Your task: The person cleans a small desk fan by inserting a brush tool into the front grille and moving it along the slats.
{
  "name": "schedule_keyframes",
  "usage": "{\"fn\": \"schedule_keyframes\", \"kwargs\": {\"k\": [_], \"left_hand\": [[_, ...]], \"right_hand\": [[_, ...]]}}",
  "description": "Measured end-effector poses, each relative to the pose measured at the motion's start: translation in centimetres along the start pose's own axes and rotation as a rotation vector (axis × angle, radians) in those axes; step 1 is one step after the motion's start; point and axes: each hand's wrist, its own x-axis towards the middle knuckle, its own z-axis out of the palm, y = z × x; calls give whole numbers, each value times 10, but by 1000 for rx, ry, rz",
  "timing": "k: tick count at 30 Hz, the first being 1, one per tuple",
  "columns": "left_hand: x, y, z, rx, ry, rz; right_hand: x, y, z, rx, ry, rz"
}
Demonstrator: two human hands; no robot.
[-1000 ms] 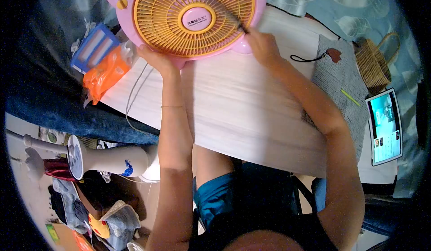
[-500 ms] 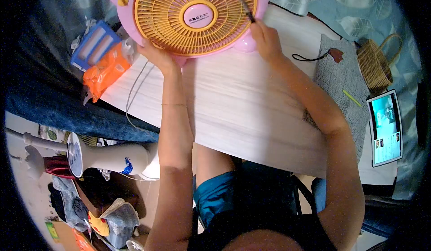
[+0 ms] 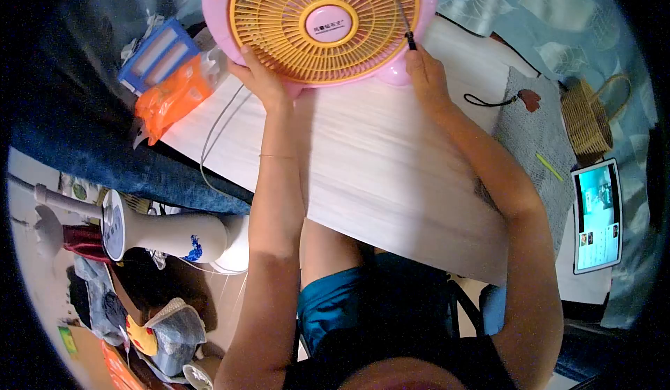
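A pink electric fan [image 3: 326, 23] with a round yellow grille stands at the far side of the table, its top cut off by the frame. My left hand [image 3: 262, 83] grips its lower left edge, thumb over the front rim, the other fingers partly hidden. In my right hand [image 3: 427, 76], at the fan's lower right, is a screwdriver [image 3: 410, 39] with a black handle and a long thin metal shaft. The shaft runs upward across the right side of the grille; its tip is hard to make out.
A white table [image 3: 391, 166] lies between me and the fan. On its left are an orange plastic bag [image 3: 174, 104] and a blue frame [image 3: 157, 62]; a grey cable [image 3: 213, 135] runs nearby. Rightward are a grey mat [image 3: 520, 131], a wicker basket [image 3: 585, 121] and a lit tablet [image 3: 597, 215].
The fan and both hands appear shifted slightly right in view, along with the table things. My left thumb now lies higher on the fan's rim. The screwdriver stays in my right hand.
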Motion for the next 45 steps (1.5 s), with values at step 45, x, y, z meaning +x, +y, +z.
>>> {"fn": "schedule_keyframes", "kwargs": {"k": [45], "left_hand": [[1, -5, -6, 207, 65, 39]], "right_hand": [[-10, 6, 4, -245, -199, -136]]}}
